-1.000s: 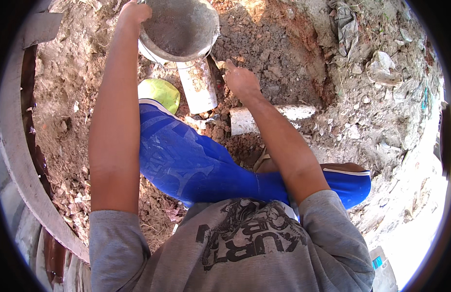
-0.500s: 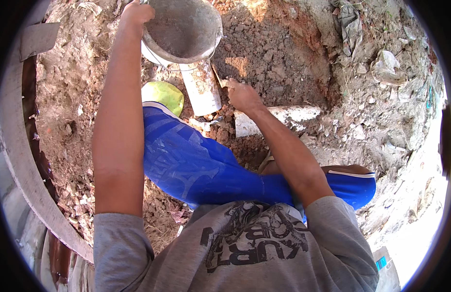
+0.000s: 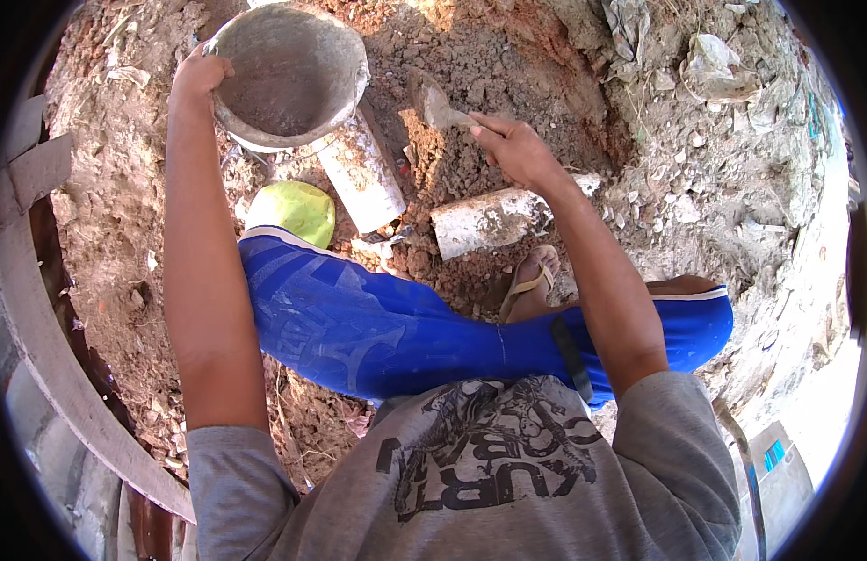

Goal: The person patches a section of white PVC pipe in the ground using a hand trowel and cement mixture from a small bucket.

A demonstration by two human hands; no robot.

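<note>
My left hand (image 3: 202, 75) grips the left rim of a grey, mud-stained bucket (image 3: 349, 110), which is tilted so its mouth shows. The inside looks coated with dried grey residue. In my right hand (image 3: 520, 150) is a small trowel (image 3: 437, 105), its dirty blade pointing left, over loose brown soil (image 3: 480, 70). Right of the bucket's base lies a white pipe (image 3: 363, 182) smeared with dirt. A second white pipe (image 3: 494, 220) rests on the ground below my right hand. Beside my knee sits a rounded yellow-green thing (image 3: 295, 213), partly hidden by my blue shorts.
Crumpled plastic (image 3: 719, 67) and a grey cloth-like scrap (image 3: 628, 28) lie on rubble at the upper right. My sandalled foot (image 3: 532, 280) stands near the second pipe. A curved pale board edge (image 3: 69, 383) runs down the left side. A thin rod (image 3: 747, 458) shows at lower right.
The bucket and my left hand have shifted left and down in view, with more of the bucket's mouth showing. My right hand has moved right with the trowel, whose blade now shows more broadly.
</note>
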